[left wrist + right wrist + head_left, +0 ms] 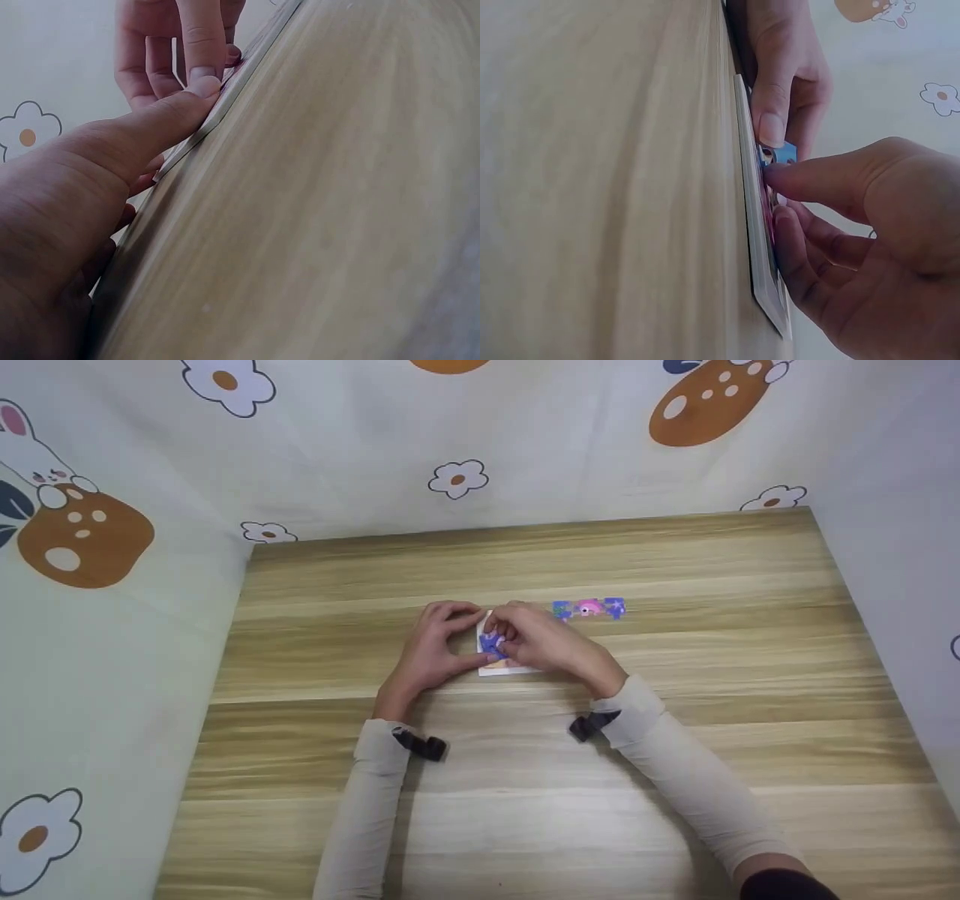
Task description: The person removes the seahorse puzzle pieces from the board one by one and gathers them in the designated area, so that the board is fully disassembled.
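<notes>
A small white-edged puzzle board (491,672) with blue and sandy pieces lies flat on the table, partly covered by both hands. My left hand (435,649) rests at its left side, straight thumb pressing near the lower left and index fingertip by the upper left corner. From the right, my right hand (544,637) reaches over the board and pinches a blue puzzle piece (491,645). In the right wrist view, the blue piece (786,154) tilts up beside the left thumb. The right fingers hide much of the board.
A short row of joined puzzle pieces (589,608), blue with a pink fish, lies on the wood-grain table (712,585) behind the right hand. Patterned cloth walls (360,472) stand at the back and sides. Black wrist cameras (427,747) sit on both sleeves.
</notes>
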`<state>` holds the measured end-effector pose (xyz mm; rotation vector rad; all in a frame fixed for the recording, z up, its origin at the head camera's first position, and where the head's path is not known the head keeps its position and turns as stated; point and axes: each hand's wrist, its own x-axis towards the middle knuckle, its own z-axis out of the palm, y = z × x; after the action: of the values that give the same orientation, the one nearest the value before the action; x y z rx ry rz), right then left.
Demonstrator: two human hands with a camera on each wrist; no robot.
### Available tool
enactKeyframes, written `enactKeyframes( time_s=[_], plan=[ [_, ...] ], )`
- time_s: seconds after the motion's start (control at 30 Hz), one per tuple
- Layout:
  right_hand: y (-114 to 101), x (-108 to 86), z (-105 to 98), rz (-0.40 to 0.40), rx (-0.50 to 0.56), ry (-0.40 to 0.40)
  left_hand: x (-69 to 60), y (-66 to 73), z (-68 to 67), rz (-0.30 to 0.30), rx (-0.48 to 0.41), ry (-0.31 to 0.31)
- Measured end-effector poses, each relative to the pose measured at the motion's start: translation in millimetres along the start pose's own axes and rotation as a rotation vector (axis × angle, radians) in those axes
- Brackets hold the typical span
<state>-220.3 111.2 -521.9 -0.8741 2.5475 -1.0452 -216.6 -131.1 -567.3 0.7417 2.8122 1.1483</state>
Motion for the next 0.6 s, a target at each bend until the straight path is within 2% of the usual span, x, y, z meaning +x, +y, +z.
enactKeyframes(
  time_s=[0.3, 0.6],
  plan=[
    [1.5, -0.2, -4.2, 0.000, -0.001, -0.053, 0.8, -1.3, 0.4, 0.004, 0.007, -0.001],
    [2.5, -4.2, -6.0, -0.014, -0.003, -0.048, -0.2, 0.3, -0.3, -0.008, 0.016, -0.001]
  ],
)
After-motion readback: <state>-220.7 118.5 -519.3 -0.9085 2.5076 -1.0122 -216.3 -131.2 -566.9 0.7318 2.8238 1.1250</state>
